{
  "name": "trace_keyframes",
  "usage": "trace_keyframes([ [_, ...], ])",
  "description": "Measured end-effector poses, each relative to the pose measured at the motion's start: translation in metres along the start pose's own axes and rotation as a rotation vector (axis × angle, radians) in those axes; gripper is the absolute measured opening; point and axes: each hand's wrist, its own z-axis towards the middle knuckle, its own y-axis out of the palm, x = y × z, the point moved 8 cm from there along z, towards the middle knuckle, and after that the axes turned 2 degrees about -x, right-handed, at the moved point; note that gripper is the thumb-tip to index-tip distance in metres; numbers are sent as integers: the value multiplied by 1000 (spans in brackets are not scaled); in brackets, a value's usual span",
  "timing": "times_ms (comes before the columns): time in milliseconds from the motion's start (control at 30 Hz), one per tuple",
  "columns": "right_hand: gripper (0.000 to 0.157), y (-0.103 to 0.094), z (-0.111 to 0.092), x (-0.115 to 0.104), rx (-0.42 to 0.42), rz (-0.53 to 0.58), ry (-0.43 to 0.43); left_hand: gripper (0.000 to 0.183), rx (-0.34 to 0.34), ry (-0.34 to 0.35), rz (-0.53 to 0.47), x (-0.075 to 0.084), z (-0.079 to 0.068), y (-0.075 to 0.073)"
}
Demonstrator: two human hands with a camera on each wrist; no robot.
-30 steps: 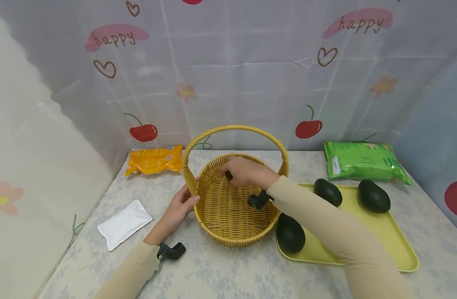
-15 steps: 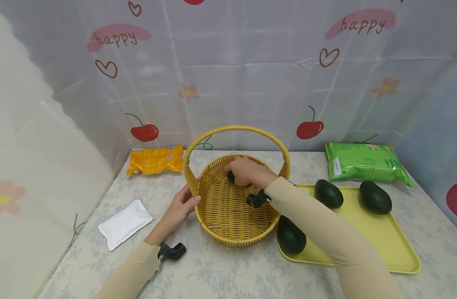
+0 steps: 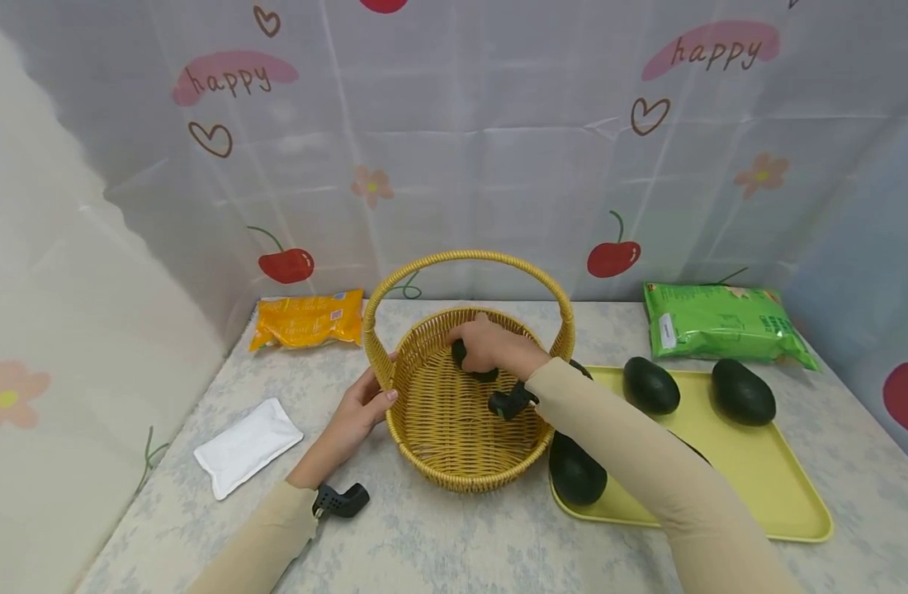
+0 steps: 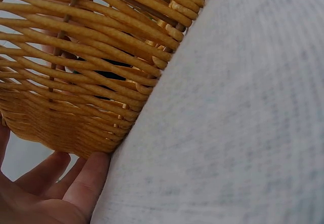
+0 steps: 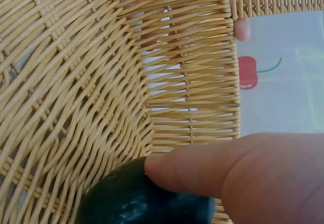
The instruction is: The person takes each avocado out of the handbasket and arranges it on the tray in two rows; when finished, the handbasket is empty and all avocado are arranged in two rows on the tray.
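A round yellow wicker basket (image 3: 461,429) with a tall hoop handle stands mid-table. My left hand (image 3: 361,408) holds its left side, thumb at the rim by the handle's foot. In the left wrist view, fingers (image 4: 86,183) press against the outer wall near the tablecloth. Inside the basket, toward the back, my right hand (image 3: 491,345) grips a dark green avocado (image 5: 147,196). The thumb lies on top of the avocado in the right wrist view; the other fingers are hidden there. More avocados (image 3: 577,470) lie on a yellow tray (image 3: 751,478), one mostly hidden under the right sleeve.
An orange packet (image 3: 305,320) lies at the back left and a green packet (image 3: 725,322) at the back right. Left of the basket is a white pouch (image 3: 248,445). A printed curtain (image 3: 454,190) hangs close behind the table.
The right hand has shifted slightly right within the basket, and more of its avocado shows below the fingers. The left hand and basket stay in place.
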Motion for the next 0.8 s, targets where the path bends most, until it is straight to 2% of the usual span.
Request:
trace_keyframes([
  [367,52,3,-2,-4,3,-48,-16,65,6,-7,18,-3,0,-1],
  [567,49,2,-2,-6,15,-60,-51,65,4,-5,16,-2,0,0],
  [800,49,2,-6,-7,6,-38,-74,65,9,-3,33,-1,1,-1],
])
